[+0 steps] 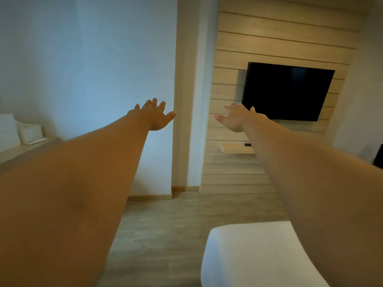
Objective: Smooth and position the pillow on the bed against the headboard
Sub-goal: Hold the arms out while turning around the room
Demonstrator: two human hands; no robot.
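White wall and a side shelf (31,146) fill the left, where the left hand (154,116) reaches out at arm's length, its grip spread and holding nothing. Right of it the right hand (238,119) hangs likewise splayed and empty before the dark television (288,91), both arms seemingly stretched just to show the hands. Neither pillow nor headboard is in view; only a white bed corner (248,255) shows at lower right
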